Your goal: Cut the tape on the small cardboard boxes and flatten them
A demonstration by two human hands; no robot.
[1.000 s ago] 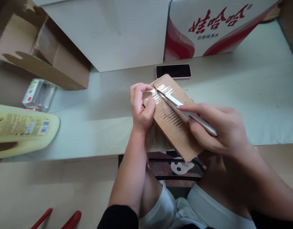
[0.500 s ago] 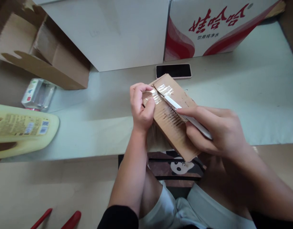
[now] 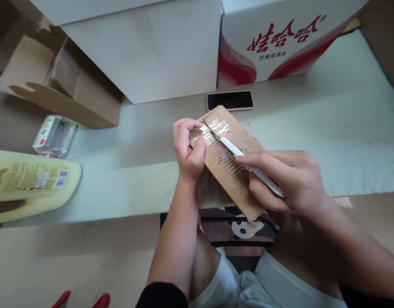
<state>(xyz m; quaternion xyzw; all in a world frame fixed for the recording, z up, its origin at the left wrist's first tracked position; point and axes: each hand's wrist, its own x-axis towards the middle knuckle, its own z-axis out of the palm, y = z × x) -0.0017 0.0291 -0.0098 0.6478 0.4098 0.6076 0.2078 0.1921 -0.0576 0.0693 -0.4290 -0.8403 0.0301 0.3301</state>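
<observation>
At nine o'clock on the worktop lies a yellow bottle. At centre, the left hand pinches the taped end of a small cardboard box, held tilted over the lap. At four o'clock, the right hand grips a white knife; its tip has slid slightly down the tape seam.

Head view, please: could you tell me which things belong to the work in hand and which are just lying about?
In use: left hand holding the taped cardboard parcel; right hand pressing a white cutter to its tape.
Lying about: phone, yellow bottle, open brown carton, white box, red-and-white carton.
</observation>
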